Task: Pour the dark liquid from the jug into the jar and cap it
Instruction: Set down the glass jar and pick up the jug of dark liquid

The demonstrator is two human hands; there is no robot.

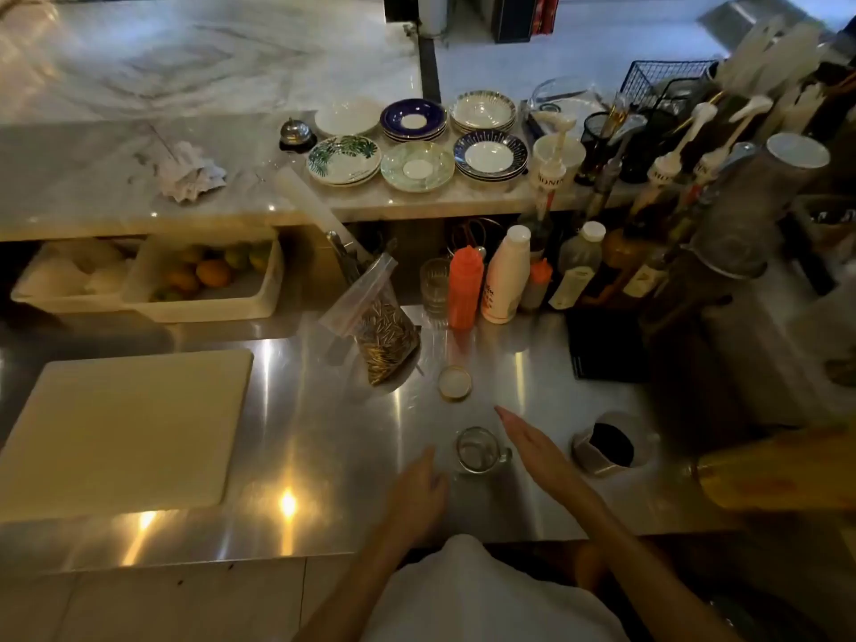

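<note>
On the steel desk (324,456), a white cutting board (125,428) is seen at the left, and a clear bag of seeds (380,335) stands further right, with the jar's lid (455,383) laid flat just beside it. The left hand (417,493) is held just left of the empty glass jar (477,449), its fingers loosely curled and nothing gripped, while the right hand (532,444) is stretched flat and open just right of the jar, also empty. Further right, apart from the jar, the metal jug (607,449) of dark liquid is stood upright.
</note>
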